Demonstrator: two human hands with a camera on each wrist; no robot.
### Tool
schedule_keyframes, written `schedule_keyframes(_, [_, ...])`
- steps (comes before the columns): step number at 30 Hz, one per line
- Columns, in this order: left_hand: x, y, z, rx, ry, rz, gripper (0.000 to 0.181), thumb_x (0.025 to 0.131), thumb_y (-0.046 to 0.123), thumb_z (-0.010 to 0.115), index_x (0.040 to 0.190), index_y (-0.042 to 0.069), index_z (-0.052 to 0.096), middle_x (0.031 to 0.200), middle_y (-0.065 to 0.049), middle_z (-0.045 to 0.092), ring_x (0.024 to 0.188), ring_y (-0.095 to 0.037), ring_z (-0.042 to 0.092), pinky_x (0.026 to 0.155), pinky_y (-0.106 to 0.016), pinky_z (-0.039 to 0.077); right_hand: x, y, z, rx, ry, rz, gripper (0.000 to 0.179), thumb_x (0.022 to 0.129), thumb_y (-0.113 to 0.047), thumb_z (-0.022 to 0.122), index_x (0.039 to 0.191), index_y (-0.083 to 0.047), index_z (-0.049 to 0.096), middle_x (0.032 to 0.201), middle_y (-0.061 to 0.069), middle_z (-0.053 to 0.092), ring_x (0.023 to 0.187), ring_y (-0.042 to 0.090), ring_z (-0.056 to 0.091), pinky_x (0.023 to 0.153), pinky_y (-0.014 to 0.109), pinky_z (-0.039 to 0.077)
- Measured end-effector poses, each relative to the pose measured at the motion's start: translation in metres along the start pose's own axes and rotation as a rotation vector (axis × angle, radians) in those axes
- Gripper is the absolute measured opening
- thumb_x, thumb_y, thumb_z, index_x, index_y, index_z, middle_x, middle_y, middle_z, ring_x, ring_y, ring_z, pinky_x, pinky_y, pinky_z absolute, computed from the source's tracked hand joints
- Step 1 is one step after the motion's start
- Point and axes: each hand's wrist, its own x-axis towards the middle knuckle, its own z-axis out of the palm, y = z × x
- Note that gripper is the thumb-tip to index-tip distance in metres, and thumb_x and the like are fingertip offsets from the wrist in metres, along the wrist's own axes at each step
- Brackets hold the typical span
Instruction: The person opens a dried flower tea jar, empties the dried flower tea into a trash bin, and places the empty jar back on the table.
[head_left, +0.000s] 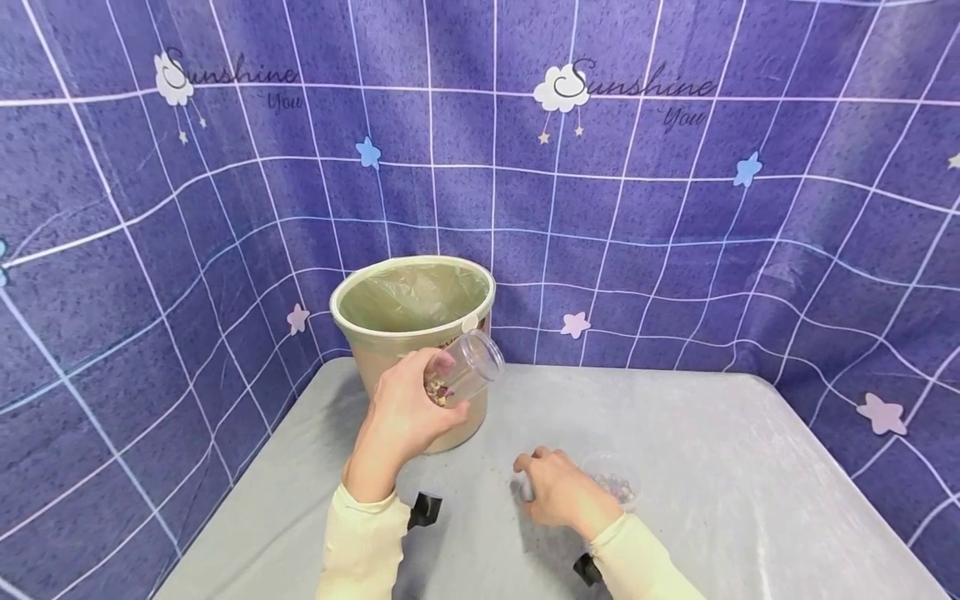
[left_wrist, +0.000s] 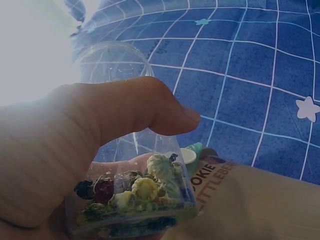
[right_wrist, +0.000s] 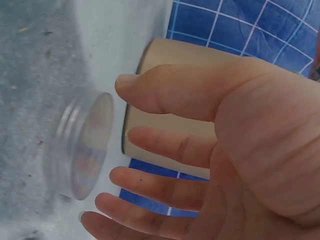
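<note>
My left hand grips a clear plastic jar, tilted with its open mouth up and to the right. Dried flowers, yellowish, pale green and dark red, lie at the jar's bottom in the left wrist view. Just behind the jar stands a beige bin lined with a clear bag. My right hand hovers low over the table, fingers relaxed and spread. A clear round lid lies just past its fingertips, apart from them in the right wrist view.
Beyond the right hand, a clear round container holds small pale and dark bits, partly hidden. Small crumbs dot the grey table. A blue checked curtain hangs behind and along the sides.
</note>
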Motion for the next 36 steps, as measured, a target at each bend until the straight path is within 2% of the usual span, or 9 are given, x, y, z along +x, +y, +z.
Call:
schedule_keyframes(5, [-0.001,0.002,-0.001,0.012,0.0,-0.003,0.051,0.064,0.021,0.09,0.11,0.014,0.069,0.103,-0.001,0.07,0.093,-0.021,0.065,0.083,-0.04,0.051,-0.001,-0.005,-0.006,0.001,0.016,-0.018,0.049,0.078,-0.024,0.085,0.122,-0.009,0.069,0.107,0.012,0.068,0.097,0.037,0.066,0.091,0.049,0.054])
schedule_keyframes(15, [0.0,0.013,-0.014,0.027,0.012,0.006,0.055,0.064,0.024,0.089,0.114,0.014,0.069,0.108,-0.001,0.071,0.096,-0.02,0.066,0.085,-0.04,0.052,0.004,-0.009,-0.038,0.007,0.173,-0.125,0.039,0.084,-0.018,0.078,0.12,-0.004,0.068,0.104,0.012,0.069,0.096,0.037,0.066,0.089,0.049,0.053])
schedule_keyframes(20, [-0.003,0.016,-0.024,0.041,0.024,-0.003,0.055,0.065,0.024,0.089,0.115,0.014,0.068,0.11,0.0,0.071,0.099,-0.02,0.067,0.088,-0.041,0.052,0.007,-0.007,-0.057,0.038,0.231,-0.171,0.039,0.088,-0.016,0.075,0.124,-0.002,0.066,0.107,0.013,0.068,0.101,0.036,0.067,0.092,0.049,0.054])
schedule_keyframes(29, [-0.003,0.009,-0.043,0.088,0.033,-0.028,0.056,0.066,0.023,0.088,0.117,0.014,0.067,0.11,-0.001,0.071,0.099,-0.024,0.067,0.089,-0.043,0.052,0.014,-0.001,-0.091,0.042,0.342,-0.256,0.044,0.091,-0.015,0.072,0.131,-0.001,0.062,0.123,0.014,0.068,0.117,0.034,0.064,0.103,0.048,0.05])
schedule_keyframes(36, [-0.004,0.003,-0.057,0.127,0.042,-0.043,0.055,0.065,0.022,0.086,0.115,0.012,0.066,0.109,-0.003,0.071,0.097,-0.025,0.067,0.085,-0.043,0.051,0.021,-0.005,-0.116,0.028,0.45,-0.304,0.046,0.091,-0.017,0.073,0.134,-0.004,0.062,0.125,0.012,0.068,0.115,0.033,0.063,0.102,0.048,0.049])
